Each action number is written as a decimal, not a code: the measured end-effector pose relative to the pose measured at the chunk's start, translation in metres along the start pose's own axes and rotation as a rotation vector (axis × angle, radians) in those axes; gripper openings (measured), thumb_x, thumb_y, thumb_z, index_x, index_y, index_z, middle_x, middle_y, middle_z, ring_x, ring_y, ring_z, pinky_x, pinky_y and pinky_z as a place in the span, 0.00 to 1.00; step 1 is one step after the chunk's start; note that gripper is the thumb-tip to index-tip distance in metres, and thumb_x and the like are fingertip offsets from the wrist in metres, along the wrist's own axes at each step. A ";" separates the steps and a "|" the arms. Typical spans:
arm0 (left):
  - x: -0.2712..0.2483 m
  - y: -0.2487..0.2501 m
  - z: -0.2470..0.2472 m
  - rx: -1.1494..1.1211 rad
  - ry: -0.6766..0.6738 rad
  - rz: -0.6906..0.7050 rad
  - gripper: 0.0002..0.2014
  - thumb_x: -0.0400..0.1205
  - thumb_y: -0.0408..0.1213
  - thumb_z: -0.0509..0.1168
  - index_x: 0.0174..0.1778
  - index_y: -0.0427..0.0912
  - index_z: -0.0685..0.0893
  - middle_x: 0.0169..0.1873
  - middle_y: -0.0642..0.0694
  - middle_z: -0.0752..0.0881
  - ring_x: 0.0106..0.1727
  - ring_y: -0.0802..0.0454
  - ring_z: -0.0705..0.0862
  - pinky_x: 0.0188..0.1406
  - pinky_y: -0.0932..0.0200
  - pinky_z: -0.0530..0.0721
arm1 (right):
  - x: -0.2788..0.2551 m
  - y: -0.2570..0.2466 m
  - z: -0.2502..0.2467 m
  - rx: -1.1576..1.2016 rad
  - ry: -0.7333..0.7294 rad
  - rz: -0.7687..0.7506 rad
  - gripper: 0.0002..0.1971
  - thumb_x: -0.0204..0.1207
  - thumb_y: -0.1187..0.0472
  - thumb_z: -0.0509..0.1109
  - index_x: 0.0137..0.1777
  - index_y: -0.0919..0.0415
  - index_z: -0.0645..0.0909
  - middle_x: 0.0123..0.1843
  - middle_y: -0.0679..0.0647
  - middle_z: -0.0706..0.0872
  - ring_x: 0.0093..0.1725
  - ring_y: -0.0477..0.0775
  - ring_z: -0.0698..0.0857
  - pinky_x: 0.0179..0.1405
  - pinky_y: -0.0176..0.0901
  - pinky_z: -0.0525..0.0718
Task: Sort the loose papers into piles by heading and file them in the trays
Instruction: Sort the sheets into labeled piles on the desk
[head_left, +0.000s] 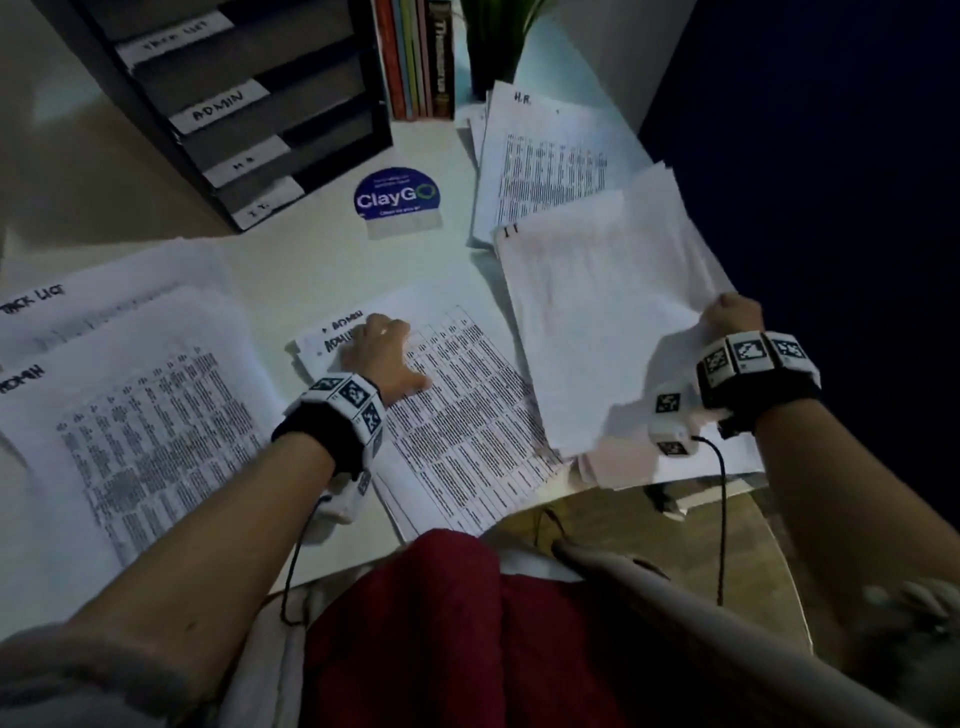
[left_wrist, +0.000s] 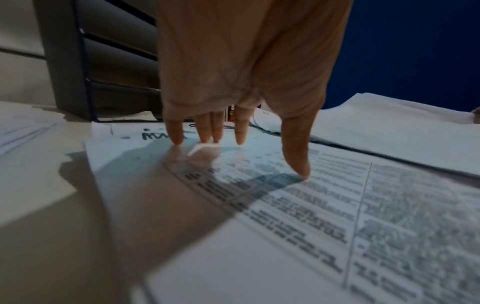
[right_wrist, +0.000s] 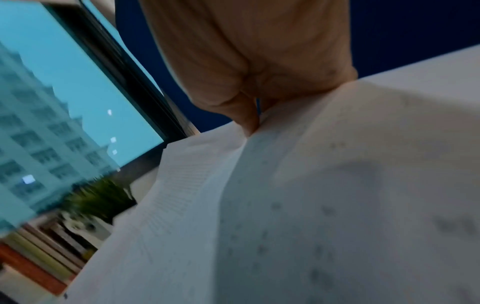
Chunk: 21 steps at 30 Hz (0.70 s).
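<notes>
At far left two sheets lie overlapped on the worktop (head_left: 322, 270): one headed TASK LIST (head_left: 78, 312) and, over its near part, an ADMIN sheet (head_left: 156, 431) whose left side runs out of frame. Behind them stands the tray rack (head_left: 249, 119), its slots labelled from the top TASK LIST, ADMIN, HR and IT, fronts facing right. A strip of bare worktop lies between the rack's foot and the papers, with a ClayGo sticker (head_left: 397, 200) on it. In the middle sits the ADMIN pile (head_left: 467, 415); its near corner reaches the worktop's front edge. The left hand (head_left: 382, 353) rests on this pile near the heading, its grip apart: straight, spread fingertips (left_wrist: 178, 139) press the top sheet. A narrow gap of worktop separates this pile from the left sheets. Behind, books (head_left: 415, 57) stand upright beside a plant (head_left: 498, 36). To the right, the HR pile (head_left: 545, 166) lies near the worktop's far right edge. The right hand (head_left: 732, 317) has its grip clamped on a sheaf (head_left: 597, 322), pinching its right edge and holding it raised and tilted over the loose papers (head_left: 623, 467) at the right front corner, which overhang the edge.
</notes>
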<state>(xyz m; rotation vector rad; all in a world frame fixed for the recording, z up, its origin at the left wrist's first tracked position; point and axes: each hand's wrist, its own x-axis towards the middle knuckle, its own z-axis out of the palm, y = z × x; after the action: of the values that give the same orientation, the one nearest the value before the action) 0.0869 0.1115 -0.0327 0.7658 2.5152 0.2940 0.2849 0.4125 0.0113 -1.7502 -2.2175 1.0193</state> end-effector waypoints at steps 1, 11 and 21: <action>-0.001 -0.002 0.000 0.054 0.006 -0.028 0.44 0.69 0.52 0.75 0.77 0.40 0.62 0.76 0.39 0.61 0.77 0.40 0.60 0.74 0.44 0.65 | 0.001 0.009 -0.001 -0.008 0.001 0.039 0.09 0.78 0.73 0.56 0.51 0.73 0.79 0.45 0.63 0.74 0.55 0.65 0.80 0.46 0.47 0.72; -0.020 -0.032 -0.013 0.099 0.172 -0.269 0.48 0.64 0.55 0.77 0.72 0.35 0.61 0.69 0.36 0.65 0.71 0.37 0.65 0.70 0.41 0.68 | -0.039 -0.025 0.038 -0.254 0.260 0.021 0.28 0.70 0.69 0.66 0.72 0.61 0.66 0.74 0.66 0.62 0.74 0.66 0.62 0.71 0.66 0.59; -0.033 -0.035 -0.006 0.099 0.258 -0.095 0.35 0.75 0.42 0.72 0.73 0.36 0.64 0.73 0.39 0.68 0.70 0.40 0.72 0.69 0.47 0.70 | -0.123 -0.115 0.175 -0.604 -0.350 -1.048 0.41 0.71 0.64 0.72 0.80 0.54 0.53 0.81 0.55 0.56 0.78 0.59 0.59 0.73 0.61 0.64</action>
<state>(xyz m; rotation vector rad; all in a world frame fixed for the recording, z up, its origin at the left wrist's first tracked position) 0.0916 0.0633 -0.0265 0.6806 2.8181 0.2514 0.1437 0.2169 -0.0195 -0.2390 -3.2322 0.4158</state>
